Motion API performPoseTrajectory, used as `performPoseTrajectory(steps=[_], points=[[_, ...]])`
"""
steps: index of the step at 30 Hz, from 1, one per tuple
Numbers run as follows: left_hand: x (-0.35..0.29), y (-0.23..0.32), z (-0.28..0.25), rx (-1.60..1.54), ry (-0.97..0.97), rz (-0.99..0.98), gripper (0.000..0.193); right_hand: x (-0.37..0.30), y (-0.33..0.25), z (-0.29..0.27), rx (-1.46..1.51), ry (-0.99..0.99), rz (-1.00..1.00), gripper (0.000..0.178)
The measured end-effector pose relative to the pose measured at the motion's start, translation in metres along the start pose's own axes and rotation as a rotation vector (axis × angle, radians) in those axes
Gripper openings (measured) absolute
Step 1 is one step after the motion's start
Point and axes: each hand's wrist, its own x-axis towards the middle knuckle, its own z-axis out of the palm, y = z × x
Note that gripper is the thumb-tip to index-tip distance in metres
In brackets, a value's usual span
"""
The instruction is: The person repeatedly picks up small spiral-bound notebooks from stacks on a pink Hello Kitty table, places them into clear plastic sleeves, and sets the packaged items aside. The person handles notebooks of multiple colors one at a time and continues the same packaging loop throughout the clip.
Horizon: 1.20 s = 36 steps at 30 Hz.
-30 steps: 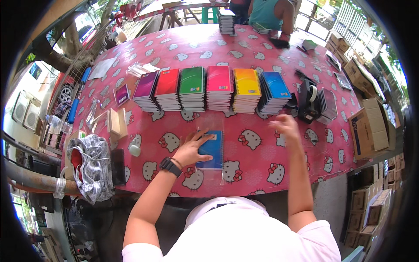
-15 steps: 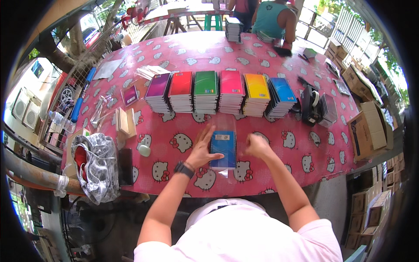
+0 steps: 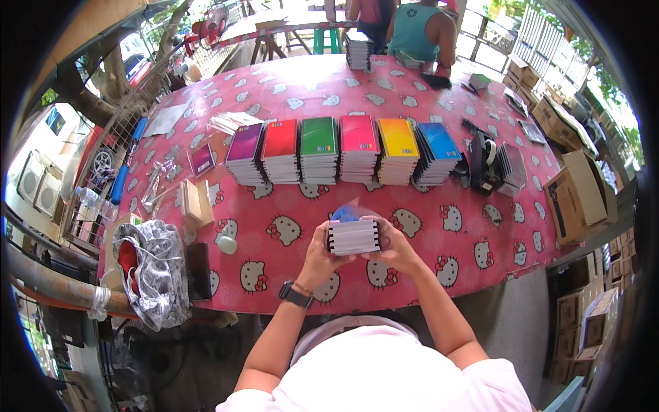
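Observation:
Between my two hands I hold a small stack of spiral notebooks (image 3: 353,238), stood up so that its white page edges and black bindings face me. My left hand (image 3: 321,255), with a dark watch on the wrist, grips the left side. On the right side, my right hand (image 3: 395,248) is closed round it. Clear plastic wrap (image 3: 351,212) shows at the far end, with blue behind it. Beyond my hands stand stacks of notebooks in a row: purple (image 3: 244,142), red (image 3: 280,139), green (image 3: 317,137), pink (image 3: 357,134), yellow (image 3: 399,139) and blue (image 3: 438,142).
A patterned pink cloth covers the table (image 3: 281,257). At left are a grey patterned bag (image 3: 154,275), a dark flat case (image 3: 200,272) and a computer mouse (image 3: 227,242). A black tape dispenser (image 3: 484,165) and cardboard box (image 3: 580,199) stand right. A person (image 3: 419,33) sits beyond.
The blue-covered notebooks lay flat under my left hand; now they are raised and tilted, page edges toward me. My right hand has come in from the right and taken hold of them.

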Motion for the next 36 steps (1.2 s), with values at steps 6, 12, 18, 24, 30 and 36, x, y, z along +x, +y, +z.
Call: performPoseTrajectory(steps=[6,12,18,24,30,36], points=[[0.003,-0.017,-0.003,-0.006,-0.025,0.078,0.084,0.007,-0.017,-0.008,-0.253,-0.088,0.179,0.085],[-0.018,0.008,-0.017,0.247,0.076,0.216,0.093,-0.013,-0.009,-0.017,-0.472,0.114,-0.224,0.069],[-0.031,0.013,-0.013,0.646,0.126,0.342,0.085,-0.008,-0.027,-0.002,-0.75,-0.072,-0.328,0.05],[-0.038,0.022,-0.032,0.89,-0.111,0.387,0.077,-0.005,-0.032,-0.013,-0.839,-0.28,-0.237,0.067],[-0.023,0.042,-0.034,0.956,-0.33,0.316,0.077,0.002,-0.036,-0.014,-0.812,-0.439,-0.201,0.074],[-0.009,0.053,-0.02,1.038,-0.347,0.268,0.076,0.006,-0.02,-0.013,-0.61,-0.385,-0.249,0.065]])
